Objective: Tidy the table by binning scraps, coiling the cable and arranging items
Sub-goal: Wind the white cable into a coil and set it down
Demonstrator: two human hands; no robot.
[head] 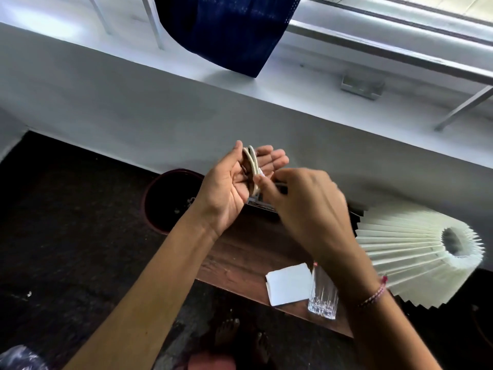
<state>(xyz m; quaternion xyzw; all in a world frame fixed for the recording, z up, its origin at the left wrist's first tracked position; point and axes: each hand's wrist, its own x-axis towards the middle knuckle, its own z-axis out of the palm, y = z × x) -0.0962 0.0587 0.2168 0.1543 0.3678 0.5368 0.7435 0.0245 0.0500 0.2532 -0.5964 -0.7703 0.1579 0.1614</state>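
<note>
A pale cream cable (252, 161) is looped over my left hand (234, 182), which is held palm up above the wooden table (240, 257); the fingers are spread with the loops running between thumb and palm. My right hand (304, 206) pinches the cable's end close to the left palm. A dark round bin (165, 201) stands on the floor left of the table, with small pale scraps inside. The cable's lower part is hidden behind my hands.
A white card (289, 283) and a cut-glass tumbler (322, 295) sit near the table's front edge. A pleated white lampshade (416, 252) lies on its side at the right. A grey wall ledge (186, 102) runs behind. Dark floor lies to the left; bare feet show below.
</note>
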